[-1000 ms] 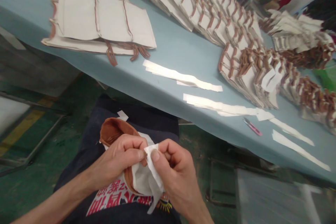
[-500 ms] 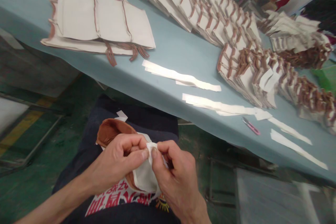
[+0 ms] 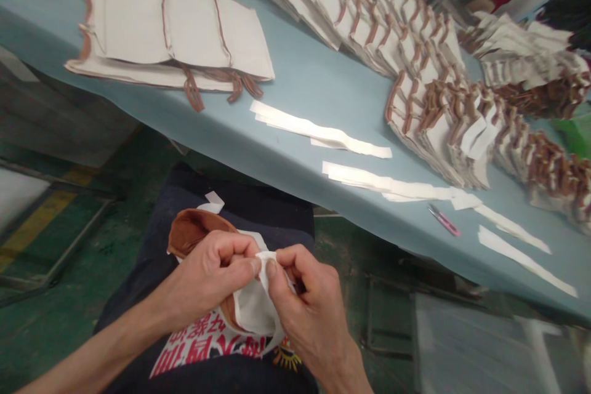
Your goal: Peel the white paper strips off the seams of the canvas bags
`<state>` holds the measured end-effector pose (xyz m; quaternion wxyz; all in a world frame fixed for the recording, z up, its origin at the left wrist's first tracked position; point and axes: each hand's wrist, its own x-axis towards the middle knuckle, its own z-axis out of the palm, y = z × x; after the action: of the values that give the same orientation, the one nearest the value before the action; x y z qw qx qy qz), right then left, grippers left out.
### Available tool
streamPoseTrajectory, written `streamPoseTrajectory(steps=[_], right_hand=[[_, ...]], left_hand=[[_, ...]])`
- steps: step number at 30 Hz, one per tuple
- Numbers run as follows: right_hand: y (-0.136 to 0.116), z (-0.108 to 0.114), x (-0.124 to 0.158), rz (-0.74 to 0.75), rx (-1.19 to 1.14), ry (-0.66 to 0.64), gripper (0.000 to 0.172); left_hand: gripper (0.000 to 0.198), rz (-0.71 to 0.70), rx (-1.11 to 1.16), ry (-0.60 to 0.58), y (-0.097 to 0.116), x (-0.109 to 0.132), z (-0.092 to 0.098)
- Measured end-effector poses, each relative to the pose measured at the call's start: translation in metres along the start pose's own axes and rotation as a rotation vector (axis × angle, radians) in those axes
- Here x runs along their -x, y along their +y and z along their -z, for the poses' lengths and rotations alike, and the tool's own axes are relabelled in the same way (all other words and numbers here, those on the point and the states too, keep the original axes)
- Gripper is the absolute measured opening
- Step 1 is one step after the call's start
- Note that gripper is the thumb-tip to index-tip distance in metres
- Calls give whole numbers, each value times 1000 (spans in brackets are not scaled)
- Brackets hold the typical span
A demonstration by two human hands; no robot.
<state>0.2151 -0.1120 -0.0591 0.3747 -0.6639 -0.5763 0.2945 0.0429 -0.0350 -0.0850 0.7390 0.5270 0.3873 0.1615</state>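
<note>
Over my lap, my left hand [image 3: 215, 274] and my right hand [image 3: 305, 295] are close together, each pinching the edge of a white-and-brown fabric piece [image 3: 256, 311]. The piece is curved, with a brown inner side showing on the left and off-white cloth below my fingers. A white strip [image 3: 265, 257] shows between my fingertips along that edge. Its other end [image 3: 213, 200] seems to stick out beyond the brown part. My curled fingers hide much of the held edge.
On the blue-covered table [image 3: 318, 80] lie white strips [image 3: 323, 132], pink-handled snips [image 3: 444, 220] and a flat stack of cream panels with brown seams [image 3: 180, 24]. Long rows of similar sewn pieces [image 3: 369, 18] fill the back right. The table's near edge runs diagonally beyond my lap.
Both hands keep their pinch on the fabric piece, with barely any movement. The view has shifted slightly, so the table items sit a little differently in the picture.
</note>
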Motion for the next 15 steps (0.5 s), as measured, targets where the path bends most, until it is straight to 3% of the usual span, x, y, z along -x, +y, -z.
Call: streamPoseTrajectory(steps=[8, 15], right_hand=[[-4, 3, -3, -170, -144, -88, 22], [-4, 1, 3, -496, -509, -230, 37]], left_hand=[[40, -12, -26, -30, -12, 1, 4], [35, -19, -76, -11, -11, 4, 3]])
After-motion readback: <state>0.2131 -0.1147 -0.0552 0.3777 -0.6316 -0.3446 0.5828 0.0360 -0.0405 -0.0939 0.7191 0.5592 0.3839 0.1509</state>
